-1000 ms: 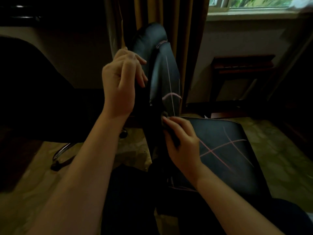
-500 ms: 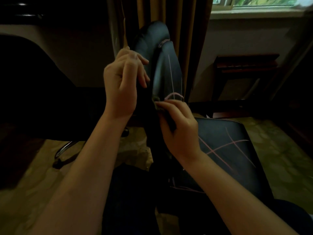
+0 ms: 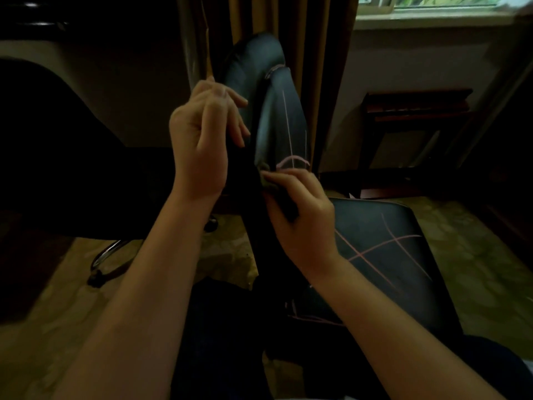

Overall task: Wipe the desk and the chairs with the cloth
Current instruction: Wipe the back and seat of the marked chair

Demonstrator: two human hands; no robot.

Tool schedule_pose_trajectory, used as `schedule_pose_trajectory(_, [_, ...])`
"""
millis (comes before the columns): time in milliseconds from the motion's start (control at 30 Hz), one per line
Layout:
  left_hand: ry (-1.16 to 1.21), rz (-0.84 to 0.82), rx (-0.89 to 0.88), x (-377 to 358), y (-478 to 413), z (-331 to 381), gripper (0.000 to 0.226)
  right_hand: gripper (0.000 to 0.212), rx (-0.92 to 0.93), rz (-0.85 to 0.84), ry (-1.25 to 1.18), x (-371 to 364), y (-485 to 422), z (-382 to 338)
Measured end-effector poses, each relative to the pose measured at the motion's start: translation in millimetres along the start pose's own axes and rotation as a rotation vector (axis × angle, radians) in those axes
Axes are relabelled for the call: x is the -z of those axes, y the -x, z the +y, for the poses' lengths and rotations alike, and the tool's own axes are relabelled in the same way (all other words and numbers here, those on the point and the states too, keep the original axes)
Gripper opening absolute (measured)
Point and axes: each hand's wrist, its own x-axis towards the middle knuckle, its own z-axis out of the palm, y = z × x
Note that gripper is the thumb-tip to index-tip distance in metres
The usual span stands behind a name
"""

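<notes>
A black chair with pink stitching stands in front of me, its backrest upright and its seat to the right. My left hand grips the left edge of the backrest, fingers curled over it. My right hand holds a dark cloth and presses it against the lower edge of the backrest, just under the pink curved seam. Most of the cloth is hidden inside the hand and hard to tell from the dark chair.
A second dark chair fills the left, its chrome base on the patterned floor. The desk lies behind it. Brown curtains hang behind the backrest. A dark wooden side table stands under the window at right.
My right hand slid the cloth up from the seat joint to the lower backrest, then stayed there. My left hand has kept its grip on the backrest edge.
</notes>
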Motion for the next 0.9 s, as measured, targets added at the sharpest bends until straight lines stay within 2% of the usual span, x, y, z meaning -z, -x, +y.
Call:
schedule_pose_trajectory(200, [-0.014, -0.001, -0.004, -2, -2, -4, 0.049, 0.019, -0.143, -0.159, 0.059, 28, 34, 31])
schedule_pose_trajectory(367, [-0.006, 0.01, -0.022, -4, -2, -3, 0.049, 0.024, -0.028, -0.063, -0.064, 22, -16, -3])
schedule_pose_trajectory(467, [-0.016, 0.01, -0.004, 0, -1, -5, 0.048, 0.03, 0.033, -0.047, -0.065, 2, -17, -14])
schedule_pose_trajectory(567, [-0.04, 0.012, 0.014, 2, -2, -7, 0.049, 0.033, -0.028, -0.007, -0.019, -4, 14, 8])
schedule_pose_trajectory(700, [-0.01, 0.004, 0.0, 0, -1, -7, 0.049, 0.034, -0.134, -0.114, 0.09, 20, 58, 41])
schedule_pose_trajectory(800, [-0.002, 0.001, -0.009, -2, -3, -8, 0.048, 0.033, -0.169, -0.183, 0.109, 36, 46, 40])
schedule_pose_trajectory(900, [-0.015, 0.011, 0.0, -2, -2, -8, 0.047, 0.034, -0.092, -0.095, 0.042, 27, 10, 14])
